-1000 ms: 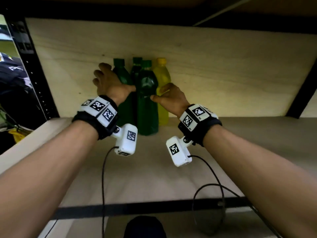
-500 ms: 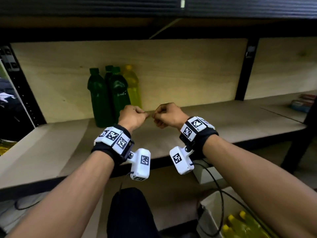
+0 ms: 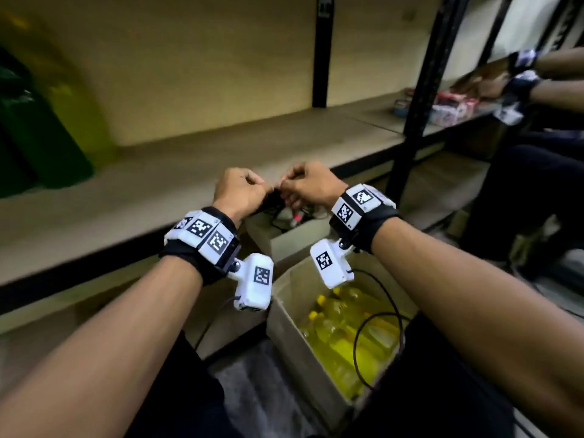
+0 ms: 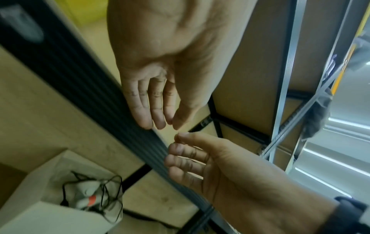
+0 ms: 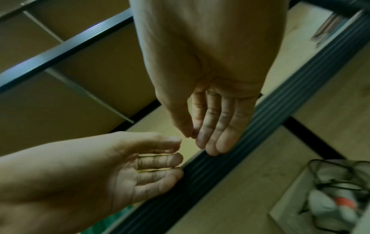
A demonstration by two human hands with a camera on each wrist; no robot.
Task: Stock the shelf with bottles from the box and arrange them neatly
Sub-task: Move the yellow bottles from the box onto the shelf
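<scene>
The wooden shelf (image 3: 221, 153) carries green bottles (image 3: 38, 134) and a yellow bottle (image 3: 79, 99) at its far left (all blurred), standing against the back panel. On the floor below sits an open cardboard box (image 3: 294, 343) holding yellow bottles (image 3: 344, 336).

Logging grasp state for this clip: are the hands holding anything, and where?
Nothing: left hand and right hand are empty, fingers loosely extended, thumbs nearly meeting.
</scene>
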